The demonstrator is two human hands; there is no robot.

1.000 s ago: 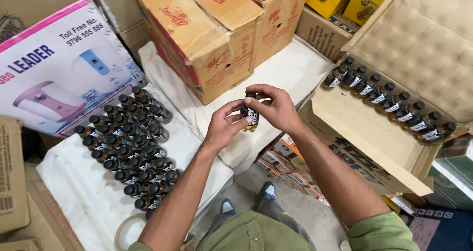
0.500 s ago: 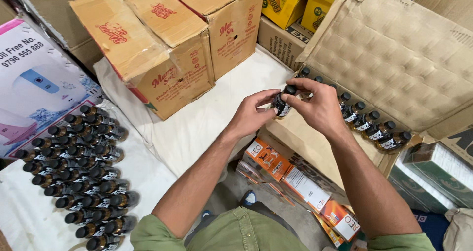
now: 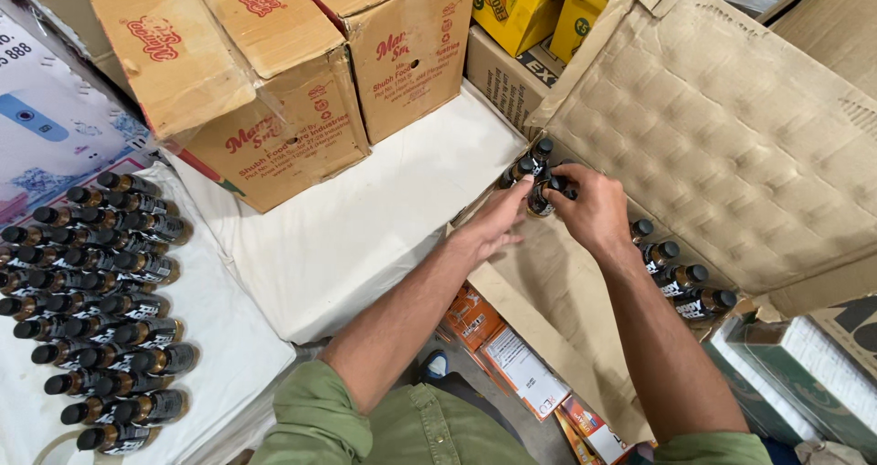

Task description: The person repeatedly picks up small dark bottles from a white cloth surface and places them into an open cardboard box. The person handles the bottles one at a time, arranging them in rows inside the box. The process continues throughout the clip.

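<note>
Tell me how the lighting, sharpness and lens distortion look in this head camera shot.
Head view: soft, even light, no hard shadows or glare; hands sharp, left hand and right hand on a small dark bottle; wide lens bends the brown cartons at the edges.

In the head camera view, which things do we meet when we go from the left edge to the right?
Dark bottles lying on white cloth → brown cartons → left hand → right hand → row of bottles → dimpled cardboard flap.

bottles point(image 3: 110, 310): glossy glass | boxes point(image 3: 274, 90): matt cardboard | sheet point(image 3: 356, 227): white cloth
</note>
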